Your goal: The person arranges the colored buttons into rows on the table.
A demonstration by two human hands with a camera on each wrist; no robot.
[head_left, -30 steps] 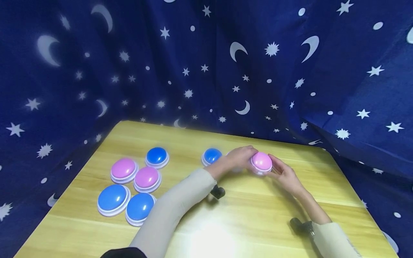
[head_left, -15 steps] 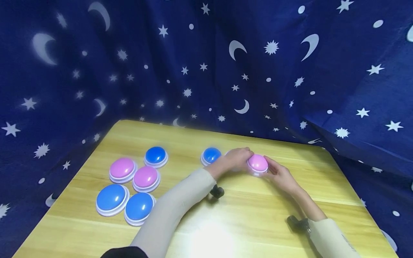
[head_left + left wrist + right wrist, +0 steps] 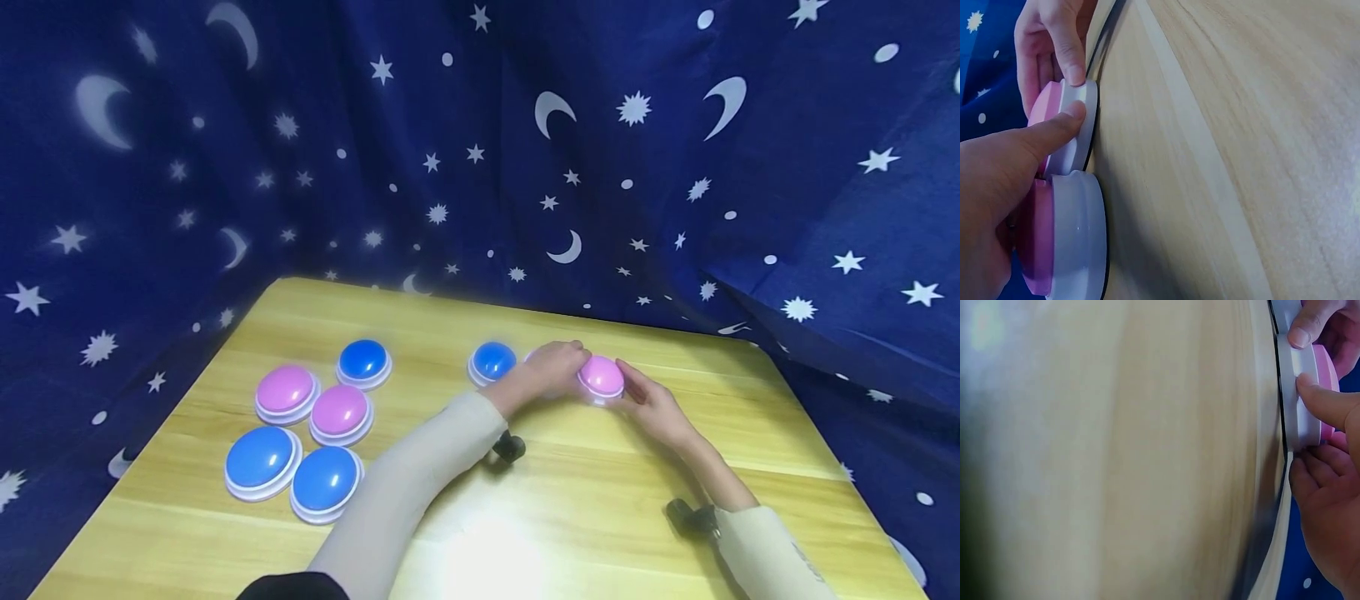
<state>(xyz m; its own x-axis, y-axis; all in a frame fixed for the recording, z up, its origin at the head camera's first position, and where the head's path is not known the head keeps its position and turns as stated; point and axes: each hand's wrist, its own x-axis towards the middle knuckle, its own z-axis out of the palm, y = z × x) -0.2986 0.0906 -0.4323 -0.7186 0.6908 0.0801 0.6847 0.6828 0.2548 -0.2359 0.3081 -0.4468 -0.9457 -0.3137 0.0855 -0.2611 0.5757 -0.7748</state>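
One pink dome button (image 3: 602, 375) is gripped by its white base (image 3: 1071, 150) between left hand (image 3: 553, 368) and right hand (image 3: 660, 412), toward the far side of the wooden table (image 3: 600, 500), where even pressure should keep it level without jostling the second pink button (image 3: 1079, 234) just beside it.

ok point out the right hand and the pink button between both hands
Right hand (image 3: 662, 414): head view, middle of the hand.
Pink button between both hands (image 3: 602, 375): head view, domed top.

Dk blue cloth (image 3: 480, 196) (moon/star print) — behind wood-grain tbl (image 3: 592, 483).
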